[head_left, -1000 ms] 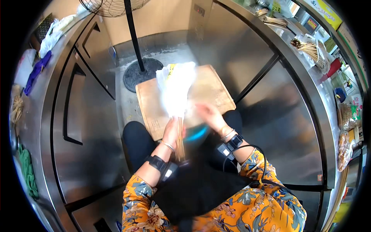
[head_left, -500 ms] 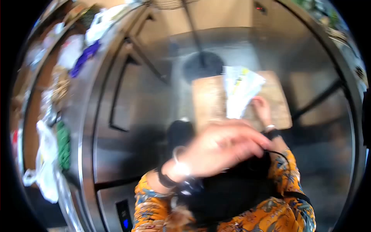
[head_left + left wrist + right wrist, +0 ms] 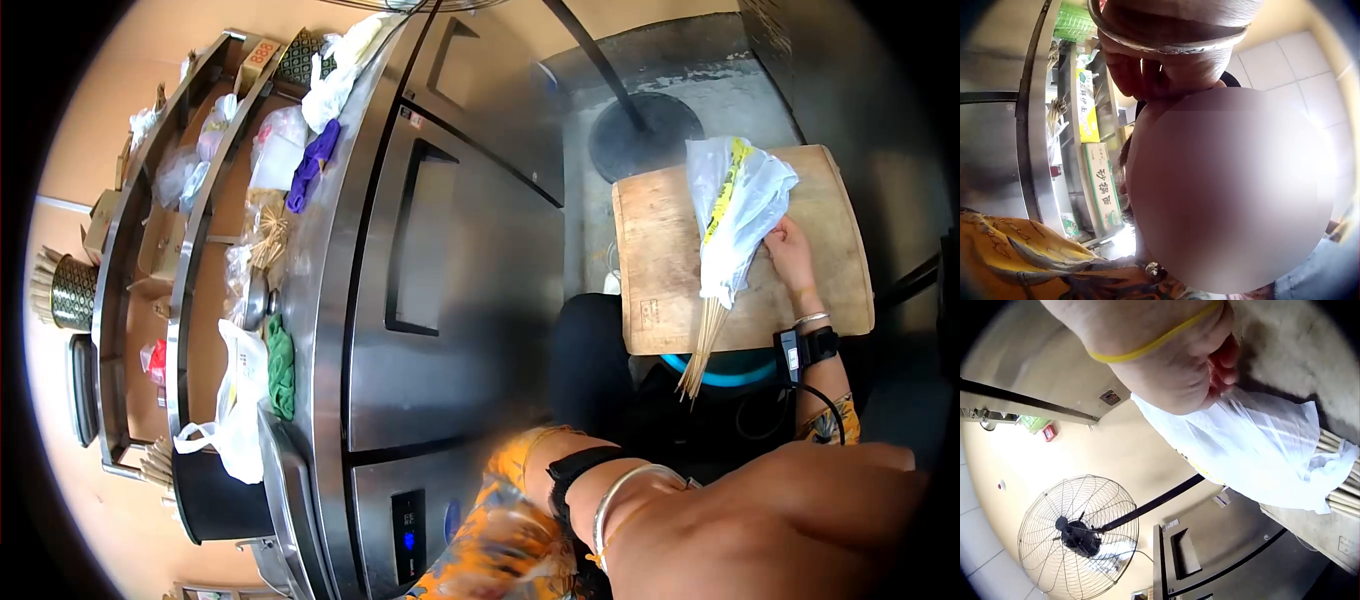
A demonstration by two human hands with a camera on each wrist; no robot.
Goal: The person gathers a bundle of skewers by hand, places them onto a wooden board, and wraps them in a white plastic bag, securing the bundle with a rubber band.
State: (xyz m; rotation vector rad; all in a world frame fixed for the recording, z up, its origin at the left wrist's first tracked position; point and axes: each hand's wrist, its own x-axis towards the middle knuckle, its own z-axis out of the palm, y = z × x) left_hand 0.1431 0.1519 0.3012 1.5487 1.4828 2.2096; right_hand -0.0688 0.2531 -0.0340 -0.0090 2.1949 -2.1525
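Observation:
In the head view, a white plastic bag [image 3: 738, 215] with yellow print lies on the wooden board [image 3: 650, 270], wrapped round a bundle of bamboo skewers [image 3: 706, 345]. The skewers' bare ends stick out toward the person, past the board's edge. My right hand [image 3: 792, 258] rests at the bag's right side, its curled fingertips pinching the plastic; in the right wrist view these fingers [image 3: 1225, 365] bend in over the bag [image 3: 1241, 440]. Raised close to the camera, my left hand [image 3: 760, 520] holds nothing visible. The left wrist view has it up against the person's head, fingers loosely bent and partly hidden.
The board lies across the person's lap, with a blue rim [image 3: 720, 372] below it. A steel cabinet [image 3: 450, 300] stands at left, its counter holding a purple cloth [image 3: 313, 165], a green cloth [image 3: 281, 365] and bags. A fan's black base [image 3: 645, 135] stands behind the board.
My left hand has let go of the skewers and risen to the head. The right hand has come to the bag's side. The head view has turned left.

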